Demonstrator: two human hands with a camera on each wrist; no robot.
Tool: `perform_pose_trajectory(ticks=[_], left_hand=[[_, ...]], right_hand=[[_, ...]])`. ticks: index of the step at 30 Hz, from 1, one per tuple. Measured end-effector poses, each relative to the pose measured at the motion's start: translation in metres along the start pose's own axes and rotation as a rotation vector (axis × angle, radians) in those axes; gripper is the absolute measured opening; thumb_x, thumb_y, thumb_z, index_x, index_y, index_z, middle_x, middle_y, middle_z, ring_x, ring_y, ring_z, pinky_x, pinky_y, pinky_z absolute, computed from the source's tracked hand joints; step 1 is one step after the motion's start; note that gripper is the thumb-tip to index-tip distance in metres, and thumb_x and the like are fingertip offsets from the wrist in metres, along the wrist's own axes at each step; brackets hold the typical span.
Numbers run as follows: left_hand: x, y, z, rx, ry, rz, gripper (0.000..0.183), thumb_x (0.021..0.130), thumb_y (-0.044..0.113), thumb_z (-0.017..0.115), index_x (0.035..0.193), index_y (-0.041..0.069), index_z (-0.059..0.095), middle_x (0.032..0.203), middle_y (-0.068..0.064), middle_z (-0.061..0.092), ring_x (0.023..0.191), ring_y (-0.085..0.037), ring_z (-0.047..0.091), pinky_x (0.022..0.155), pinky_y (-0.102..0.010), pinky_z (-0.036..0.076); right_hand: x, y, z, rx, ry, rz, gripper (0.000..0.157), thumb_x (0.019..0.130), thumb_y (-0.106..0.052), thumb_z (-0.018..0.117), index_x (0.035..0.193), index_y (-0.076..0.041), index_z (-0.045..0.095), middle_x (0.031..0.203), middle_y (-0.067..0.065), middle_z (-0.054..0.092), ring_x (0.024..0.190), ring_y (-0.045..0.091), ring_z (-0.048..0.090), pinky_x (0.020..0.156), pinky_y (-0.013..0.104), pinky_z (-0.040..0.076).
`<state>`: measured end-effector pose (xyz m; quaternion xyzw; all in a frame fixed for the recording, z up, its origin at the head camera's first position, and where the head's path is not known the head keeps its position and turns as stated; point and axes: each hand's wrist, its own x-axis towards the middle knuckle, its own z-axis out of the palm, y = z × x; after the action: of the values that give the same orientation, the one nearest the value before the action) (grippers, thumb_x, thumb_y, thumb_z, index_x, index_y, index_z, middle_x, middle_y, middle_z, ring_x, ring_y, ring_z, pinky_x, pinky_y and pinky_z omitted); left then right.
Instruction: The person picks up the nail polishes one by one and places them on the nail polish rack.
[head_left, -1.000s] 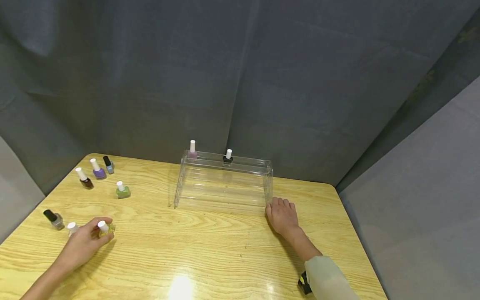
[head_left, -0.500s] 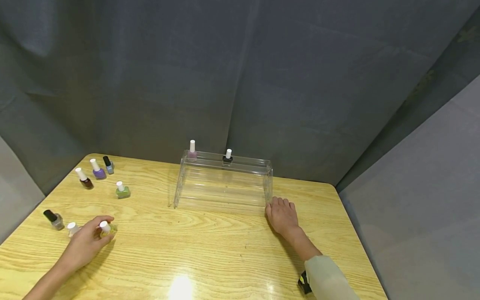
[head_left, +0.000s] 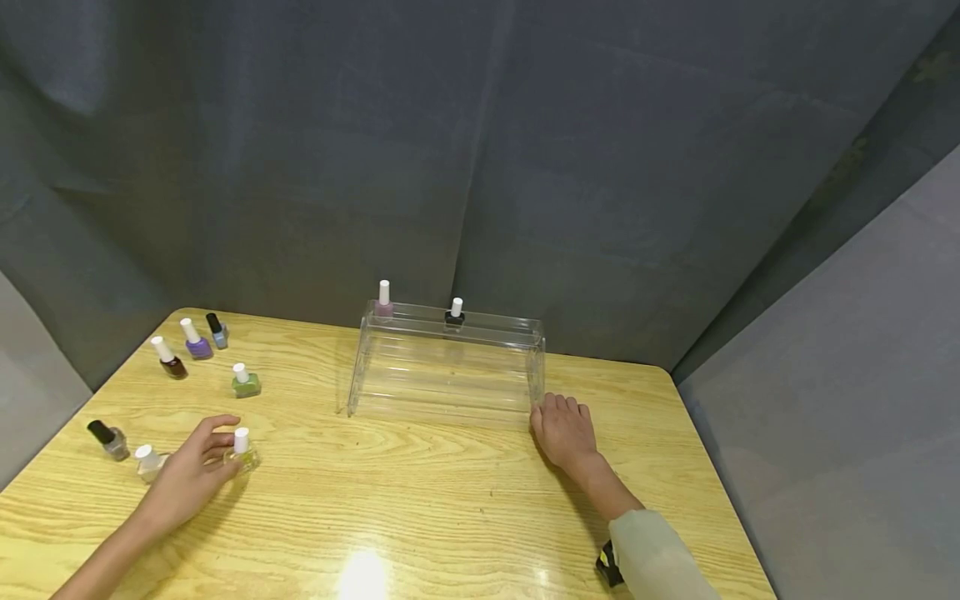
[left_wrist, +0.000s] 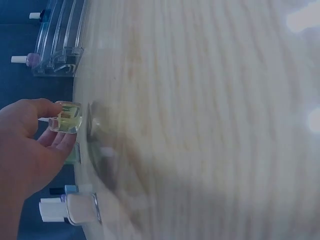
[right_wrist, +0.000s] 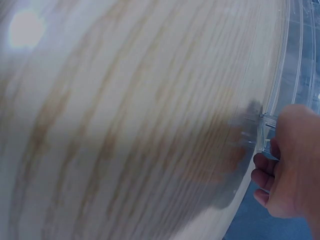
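Note:
My left hand (head_left: 187,479) pinches a clear nail polish bottle with yellow polish (left_wrist: 70,119) and a white cap between thumb and fingers. In the left wrist view the bottle hangs above its shadow on the table, apart from the surface. My right hand (head_left: 564,429) grips the front right corner of a clear acrylic stepped rack (head_left: 450,375), its fingers curled at the side panel in the right wrist view. On the rack's top step stand a pink nail polish (head_left: 384,307) at the left end and a black nail polish (head_left: 454,317) near the middle.
On the table's left lie a green bottle (head_left: 246,384), dark red bottle (head_left: 174,367), purple bottle (head_left: 198,347), light blue bottle (head_left: 220,337), grey bottle (head_left: 116,446) and pale bottle (head_left: 150,469). A small black object (head_left: 609,567) sits by the right sleeve. A dark curtain (head_left: 480,167) hangs behind.
My left hand has moved right and slightly away from the body with the yellow nail polish bottle, uncovering more of the pale bottle. My right hand and the rack have stayed put.

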<state>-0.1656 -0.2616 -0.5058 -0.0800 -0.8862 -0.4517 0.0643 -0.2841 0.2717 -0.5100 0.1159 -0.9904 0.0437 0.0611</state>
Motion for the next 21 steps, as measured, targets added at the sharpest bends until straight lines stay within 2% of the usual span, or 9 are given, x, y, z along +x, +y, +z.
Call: perform_pose_trajectory(ticks=[2, 5, 8, 11, 13, 16, 21], left_hand=[[0.003, 0.004, 0.001, -0.019, -0.005, -0.001, 0.058, 0.094, -0.001, 0.067, 0.143, -0.004, 0.036, 0.123, -0.032, 0.057, 0.115, -0.049, 0.055, 0.081, -0.008, 0.044], [0.01, 0.01, 0.003, -0.046, -0.006, 0.015, 0.056, 0.094, -0.001, 0.065, 0.142, -0.004, 0.036, 0.124, -0.032, 0.057, 0.117, -0.046, 0.055, 0.083, -0.007, 0.043], [0.017, 0.015, 0.008, -0.067, 0.002, 0.062, 0.05, 0.093, -0.005, 0.065, 0.137, -0.005, 0.041, 0.121, -0.028, 0.059, 0.114, -0.028, 0.06, 0.083, -0.009, 0.046], [0.025, 0.021, 0.014, -0.105, 0.0, 0.124, 0.042, 0.092, -0.009, 0.064, 0.13, -0.006, 0.047, 0.117, -0.024, 0.06, 0.107, -0.005, 0.057, 0.081, -0.013, 0.049], [0.03, 0.025, 0.02, -0.131, -0.01, 0.155, 0.038, 0.091, -0.011, 0.064, 0.126, -0.006, 0.05, 0.116, -0.022, 0.06, 0.105, 0.001, 0.055, 0.08, -0.016, 0.051], [0.038, 0.032, 0.027, -0.152, -0.034, 0.169, 0.036, 0.092, -0.011, 0.063, 0.125, -0.005, 0.051, 0.116, -0.021, 0.06, 0.105, -0.004, 0.057, 0.082, -0.019, 0.053], [0.052, 0.046, 0.036, -0.176, -0.067, 0.153, 0.036, 0.094, -0.007, 0.063, 0.127, -0.003, 0.05, 0.119, -0.018, 0.058, 0.111, -0.025, 0.057, 0.084, -0.023, 0.053]], right_hand=[[0.0, 0.0, 0.0, -0.002, -0.006, 0.003, 0.033, 0.109, -0.03, 0.037, 0.082, -0.011, 0.043, 0.076, 0.003, 0.039, 0.078, 0.028, 0.042, 0.073, 0.044, 0.036], [0.0, 0.0, 0.0, 0.001, -0.016, 0.004, 0.033, 0.109, -0.03, 0.036, 0.083, -0.01, 0.043, 0.077, 0.004, 0.04, 0.079, 0.029, 0.042, 0.075, 0.045, 0.036], [0.0, 0.0, 0.0, -0.001, -0.021, 0.005, 0.033, 0.109, -0.03, 0.035, 0.084, -0.01, 0.043, 0.078, 0.004, 0.041, 0.081, 0.03, 0.043, 0.075, 0.046, 0.036], [0.0, 0.0, -0.001, -0.004, -0.018, 0.002, 0.033, 0.109, -0.03, 0.036, 0.083, -0.01, 0.043, 0.078, 0.004, 0.041, 0.082, 0.03, 0.044, 0.075, 0.046, 0.037], [0.001, 0.0, -0.002, -0.009, -0.011, -0.002, 0.033, 0.109, -0.03, 0.036, 0.083, -0.01, 0.043, 0.078, 0.004, 0.041, 0.081, 0.03, 0.045, 0.075, 0.046, 0.037], [0.001, -0.001, -0.003, -0.014, -0.006, -0.004, 0.033, 0.108, -0.03, 0.038, 0.082, -0.01, 0.043, 0.077, 0.004, 0.041, 0.082, 0.031, 0.046, 0.076, 0.046, 0.038], [0.0, 0.0, -0.001, -0.023, 0.009, -0.009, 0.031, 0.108, -0.028, 0.04, 0.083, -0.01, 0.042, 0.078, 0.005, 0.041, 0.081, 0.031, 0.045, 0.075, 0.047, 0.037]])
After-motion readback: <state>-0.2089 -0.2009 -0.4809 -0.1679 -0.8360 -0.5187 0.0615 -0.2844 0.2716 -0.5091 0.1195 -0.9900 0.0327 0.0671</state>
